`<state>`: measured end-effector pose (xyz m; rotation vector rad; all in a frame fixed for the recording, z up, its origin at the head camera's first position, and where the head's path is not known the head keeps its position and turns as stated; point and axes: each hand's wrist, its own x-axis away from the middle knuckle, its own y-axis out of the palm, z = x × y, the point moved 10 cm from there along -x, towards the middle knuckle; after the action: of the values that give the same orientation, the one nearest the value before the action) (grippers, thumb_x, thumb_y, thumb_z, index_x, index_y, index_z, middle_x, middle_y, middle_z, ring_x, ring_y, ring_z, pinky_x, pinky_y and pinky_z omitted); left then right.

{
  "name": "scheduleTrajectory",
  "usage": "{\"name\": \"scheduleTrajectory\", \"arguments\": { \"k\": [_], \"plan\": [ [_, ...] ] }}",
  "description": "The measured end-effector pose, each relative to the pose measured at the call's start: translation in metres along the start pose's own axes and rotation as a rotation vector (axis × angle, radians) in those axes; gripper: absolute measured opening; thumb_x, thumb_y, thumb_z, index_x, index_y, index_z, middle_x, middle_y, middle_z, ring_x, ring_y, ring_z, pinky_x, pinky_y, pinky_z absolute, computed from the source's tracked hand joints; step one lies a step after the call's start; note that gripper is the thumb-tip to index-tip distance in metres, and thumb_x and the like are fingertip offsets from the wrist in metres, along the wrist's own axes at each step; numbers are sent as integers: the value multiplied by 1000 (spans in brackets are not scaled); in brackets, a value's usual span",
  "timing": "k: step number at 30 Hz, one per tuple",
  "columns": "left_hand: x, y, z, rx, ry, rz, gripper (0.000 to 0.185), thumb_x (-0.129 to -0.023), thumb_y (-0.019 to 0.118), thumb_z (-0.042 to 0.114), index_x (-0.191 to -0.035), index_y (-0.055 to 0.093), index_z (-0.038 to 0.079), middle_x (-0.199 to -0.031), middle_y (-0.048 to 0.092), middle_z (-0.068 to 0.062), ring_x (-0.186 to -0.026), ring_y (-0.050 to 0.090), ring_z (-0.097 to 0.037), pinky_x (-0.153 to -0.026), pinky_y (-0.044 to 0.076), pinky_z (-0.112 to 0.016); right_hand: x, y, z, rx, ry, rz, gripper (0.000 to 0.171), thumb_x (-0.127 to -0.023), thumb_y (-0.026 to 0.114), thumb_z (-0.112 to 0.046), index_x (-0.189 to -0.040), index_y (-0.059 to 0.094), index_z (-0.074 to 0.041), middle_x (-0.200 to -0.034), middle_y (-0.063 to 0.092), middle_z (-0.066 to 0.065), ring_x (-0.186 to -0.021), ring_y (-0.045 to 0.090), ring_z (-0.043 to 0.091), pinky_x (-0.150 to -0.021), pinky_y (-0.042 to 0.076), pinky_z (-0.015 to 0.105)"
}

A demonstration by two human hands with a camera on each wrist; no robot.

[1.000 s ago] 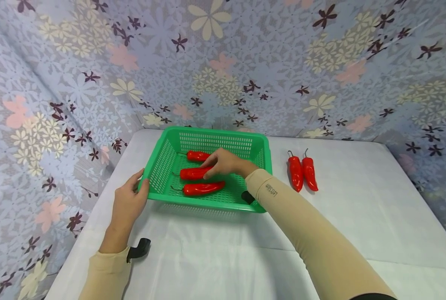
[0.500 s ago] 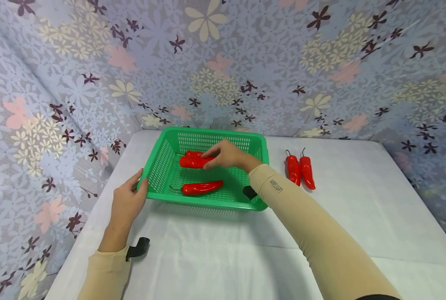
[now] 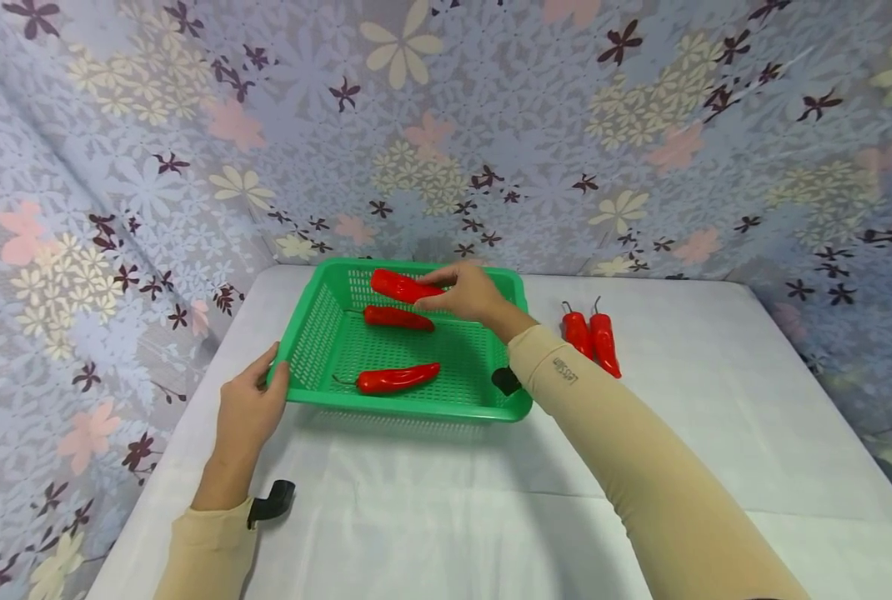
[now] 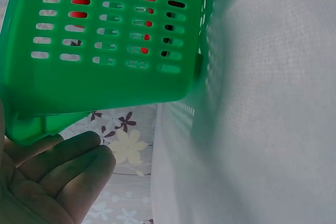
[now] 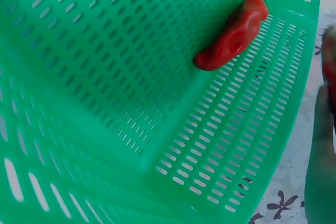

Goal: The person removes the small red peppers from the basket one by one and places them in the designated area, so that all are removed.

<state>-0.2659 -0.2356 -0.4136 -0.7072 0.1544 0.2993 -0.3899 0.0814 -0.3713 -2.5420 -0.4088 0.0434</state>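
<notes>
Our right-hand fingers (image 3: 437, 293) pinched one red pepper (image 3: 401, 286) by its thick end, holding it raised over the far rim of the green basket (image 3: 311, 333), clear of the basket floor. The right hand (image 3: 470, 293) itself hung over the basket's far right corner. Our left hand (image 3: 245, 408) rested on the basket's near left corner, thumb on the rim and fingers (image 4: 73, 163) lying relaxed and close together under the edge, steadying it rather than gripping hard.

Inside the basket, two more peppers lay on the floor: one (image 3: 397, 317) toward the far side, just below the raised one, and one (image 3: 395, 378) near the front wall. To the right of the basket, on the white desk (image 3: 686, 433), two further peppers (image 3: 590, 337) lay side by side, touching or nearly so, stems pointing away from us.

We counted five peppers in all: one in the hand, two in the basket, two on the desk beside it; one basket; two hands.

As we judged it, the sorting stood about midway. Whether the held pepper was going into the basket or out of it, the pictures did not tell us, so what remained was either two peppers or three.
</notes>
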Motion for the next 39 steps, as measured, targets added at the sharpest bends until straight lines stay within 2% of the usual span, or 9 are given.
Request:
{"name": "scheduleTrajectory", "arguments": {
  "k": [13,18,23,32,39],
  "plan": [
    [2,1,3,-24,6,4,48,-103,52,33,-143,57,7,-128,63,-21,-112,66,-38,-82,54,-54,15,-38,2,-87,-57,272,40,-81,87,-24,-119,76,-14,-124,68,3,-111,61,20,-87,53,38],
    [2,0,6,-23,19,5,49,-103,52,33,-143,56,6,-130,62,-21,-115,64,-38,-81,54,-53,23,-49,0,-113,-25,332,41,-82,86,-25,-120,76,-13,-124,67,3,-112,60,21,-85,54,37],
    [2,0,4,-16,13,11,48,-102,53,33,-143,57,8,-131,61,-20,-118,62,-38,-83,53,-52,30,-63,-4,-151,-30,373,41,-83,85,-22,-121,74,-10,-123,67,5,-111,60,23,-84,55,38],
    [3,-4,5,-27,14,25,47,-102,53,33,-142,58,8,-130,63,-19,-107,68,-36,-77,54,-49,44,-92,-3,-171,-45,445,42,-83,85,-22,-122,74,-9,-122,69,7,-106,63,23,-83,55,38],
    [3,-3,8,-33,32,35,47,-102,53,31,-140,59,6,-126,64,-21,-102,69,-37,-73,55,-49,59,-112,6,-162,-7,493,45,-84,85,-24,-124,73,-9,-123,68,8,-109,61,25,-87,55,39]
  ]
}}
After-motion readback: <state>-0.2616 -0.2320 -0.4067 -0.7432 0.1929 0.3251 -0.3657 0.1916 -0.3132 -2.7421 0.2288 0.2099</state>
